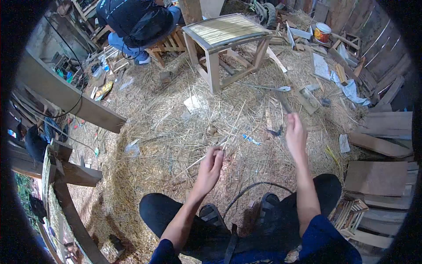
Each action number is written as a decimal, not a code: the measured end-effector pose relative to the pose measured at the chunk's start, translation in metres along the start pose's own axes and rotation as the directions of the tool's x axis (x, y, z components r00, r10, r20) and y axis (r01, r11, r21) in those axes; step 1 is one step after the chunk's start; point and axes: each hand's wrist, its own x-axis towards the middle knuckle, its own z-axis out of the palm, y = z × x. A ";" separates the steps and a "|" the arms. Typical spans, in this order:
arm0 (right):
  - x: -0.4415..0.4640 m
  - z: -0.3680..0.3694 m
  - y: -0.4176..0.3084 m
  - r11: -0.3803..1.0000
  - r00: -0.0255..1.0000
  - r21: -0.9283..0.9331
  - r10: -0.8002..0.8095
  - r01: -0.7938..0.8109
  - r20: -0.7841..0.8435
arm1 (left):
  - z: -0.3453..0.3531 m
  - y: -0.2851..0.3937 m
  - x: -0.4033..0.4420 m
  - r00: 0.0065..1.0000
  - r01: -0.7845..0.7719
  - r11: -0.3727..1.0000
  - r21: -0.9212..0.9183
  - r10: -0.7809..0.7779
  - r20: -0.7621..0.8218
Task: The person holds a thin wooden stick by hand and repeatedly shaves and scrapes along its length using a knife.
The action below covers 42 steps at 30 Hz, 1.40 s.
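Observation:
My left hand point(209, 169) is closed around a thin pale strip point(236, 122), which looks like split bamboo. The strip slants from the lower left, through the fingers, to the upper right. On the other side, my right hand point(296, 134) is raised with its fingers wrapped round a knife point(284, 102). Its dark blade points up and away from me and looks slightly blurred, and the fist hides the handle. The blade and the strip are apart.
Straw and shavings cover the ground. Ahead stands a small slatted wooden table point(228, 31). Another person point(136, 24) sits at the upper left. A wooden beam point(72, 94) juts in from the left; boards point(376, 176) are stacked at right. A paint can point(322, 32) stands at the back.

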 end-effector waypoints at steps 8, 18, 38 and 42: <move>-0.040 0.031 -0.074 0.940 0.871 0.224 -0.325 0.256 0.369 | 0.006 0.008 0.020 0.997 0.075 0.938 -0.338 -0.077 0.007; -0.068 0.040 -0.075 0.873 0.795 0.371 -0.458 0.317 0.398 | 0.017 -0.013 0.020 0.997 -0.081 0.996 -0.032 0.081 -0.008; -0.038 0.023 -0.061 0.823 0.752 0.171 -0.565 0.542 0.339 | 0.015 0.006 0.018 1.000 -0.011 0.968 0.251 0.017 -0.025; 0.007 0.010 0.002 0.998 0.979 0.040 0.033 -0.041 0.200 | 0.018 0.018 -0.002 0.986 -0.161 0.980 0.116 0.165 -0.024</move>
